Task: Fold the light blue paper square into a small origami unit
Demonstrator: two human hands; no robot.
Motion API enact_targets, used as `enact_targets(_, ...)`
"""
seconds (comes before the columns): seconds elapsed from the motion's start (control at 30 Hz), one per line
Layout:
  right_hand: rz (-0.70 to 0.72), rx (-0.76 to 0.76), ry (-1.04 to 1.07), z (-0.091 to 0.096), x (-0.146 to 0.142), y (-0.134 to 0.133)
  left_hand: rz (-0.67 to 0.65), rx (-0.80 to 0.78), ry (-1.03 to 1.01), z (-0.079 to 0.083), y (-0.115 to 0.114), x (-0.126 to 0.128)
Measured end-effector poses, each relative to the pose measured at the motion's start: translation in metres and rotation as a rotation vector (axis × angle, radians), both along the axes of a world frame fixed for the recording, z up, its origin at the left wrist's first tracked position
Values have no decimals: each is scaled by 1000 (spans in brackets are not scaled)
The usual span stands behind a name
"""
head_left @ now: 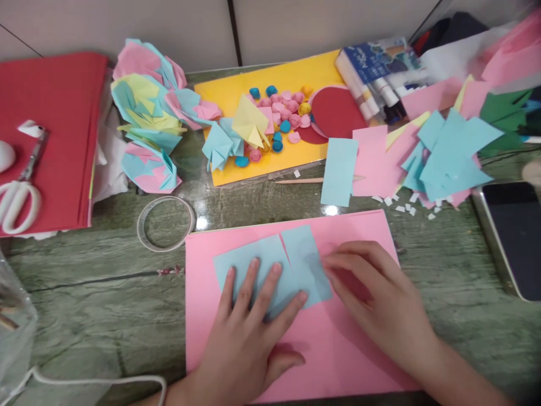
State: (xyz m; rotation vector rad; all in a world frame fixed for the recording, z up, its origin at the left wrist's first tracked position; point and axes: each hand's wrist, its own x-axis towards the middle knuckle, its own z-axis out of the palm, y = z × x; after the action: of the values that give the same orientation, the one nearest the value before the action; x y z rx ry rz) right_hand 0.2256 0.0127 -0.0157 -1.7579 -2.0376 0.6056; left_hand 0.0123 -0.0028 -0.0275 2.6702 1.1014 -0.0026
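Note:
A light-blue sheet of paper (257, 254) lies on a pink stack of paper (355, 349) in front of me. A narrow slit runs from its top edge partway down, and the two sides still join lower down. My left hand (247, 332) rests flat on the sheet, fingers spread, pressing on its lower left part. At the right edge of the sheet, my right hand (380, 299) has thumb and fingertips pinched together on the paper. The exact grip is partly hidden by the fingers.
Beyond the stack are a tape roll (140, 225), a wooden stick (296, 181), a blue strip (339, 172) and a yellow sheet (224, 173) bearing small paper roses. Folded paper flowers (147, 166), scissors (21, 194), blue cut pieces (456, 152) and a phone (513, 242) lie around.

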Motion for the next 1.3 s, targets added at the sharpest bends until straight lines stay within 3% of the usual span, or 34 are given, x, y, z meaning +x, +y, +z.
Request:
enact_targets(0.17, 38, 100, -189, -8, -4, 2, -3, -5, 6, -1, 0, -1)
enact_targets(0.3, 127, 66, -267, -14, -6, 2, 0, 2, 12, 0, 0, 0)
enact_targets(0.7, 182, 36, -188, -10, -8, 0, 8, 19, 6, -1, 0, 2)
enact_targets(0.97, 30, -123, 74, 1, -5, -2, 12, 22, 8, 0, 0, 2)
enact_targets(1.17, 66, -32, -2, -3, -6, -1, 14, 28, 9, 0, 0, 1)
enact_targets(1.3, 88, 44, -181, -11, -6, 1, 0, 36, 24, -2, -1, 1)
